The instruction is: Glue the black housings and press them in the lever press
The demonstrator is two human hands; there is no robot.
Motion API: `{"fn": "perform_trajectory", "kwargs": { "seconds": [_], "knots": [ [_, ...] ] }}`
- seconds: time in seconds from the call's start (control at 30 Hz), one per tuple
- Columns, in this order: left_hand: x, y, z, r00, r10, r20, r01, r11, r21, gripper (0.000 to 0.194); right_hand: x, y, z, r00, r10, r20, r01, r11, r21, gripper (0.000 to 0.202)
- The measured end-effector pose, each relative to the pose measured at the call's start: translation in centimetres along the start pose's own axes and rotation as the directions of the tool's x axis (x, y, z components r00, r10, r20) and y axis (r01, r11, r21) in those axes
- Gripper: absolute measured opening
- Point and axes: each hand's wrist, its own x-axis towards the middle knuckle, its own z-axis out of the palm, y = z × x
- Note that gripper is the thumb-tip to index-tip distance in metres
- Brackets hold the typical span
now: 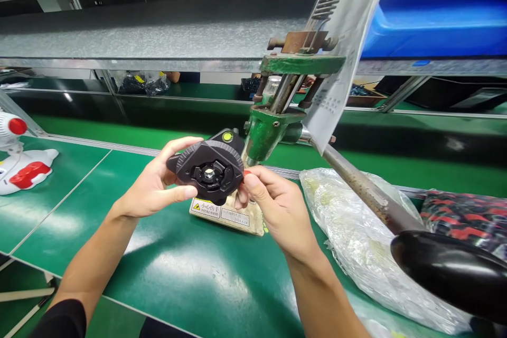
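Observation:
My left hand [156, 185] grips a black round tripod-head part [209, 171] by its left side, thumb across the front. The part carries a degree scale, a green-yellow bubble level [227, 137] and a metal screw at its centre. At its right edge, my right hand [273, 200] is closed in a pinch on a small red piece [246, 172], mostly covered by the fingertips. Both hands are raised in front of a green hand press [265, 129]. Below them shows the press base [233, 216], with warning labels on its front.
The press's lever, ending in a black knob [447, 269], reaches out to the right. Clear plastic bags [356, 232] lie beneath it, near a bag of red and black parts [467, 222]. A white-and-red figure [26, 169] stands left. A blue bin [439, 26] sits on the shelf above.

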Motion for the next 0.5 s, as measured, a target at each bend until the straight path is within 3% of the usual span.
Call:
{"fn": "perform_trajectory", "kwargs": {
  "seconds": [0.23,0.5],
  "knots": [
    [0.63,-0.38,0.66,0.994,-0.001,0.113,0.01,0.997,-0.08,0.052,0.12,0.16,-0.23,0.992,-0.063,-0.105,0.06,0.998,-0.032,0.047],
    [0.38,-0.56,0.9,0.994,-0.013,0.105,0.017,0.999,-0.038,0.052,0.25,0.12,-0.46,0.997,-0.041,-0.072,0.04,0.999,-0.017,0.063]
  ]
}}
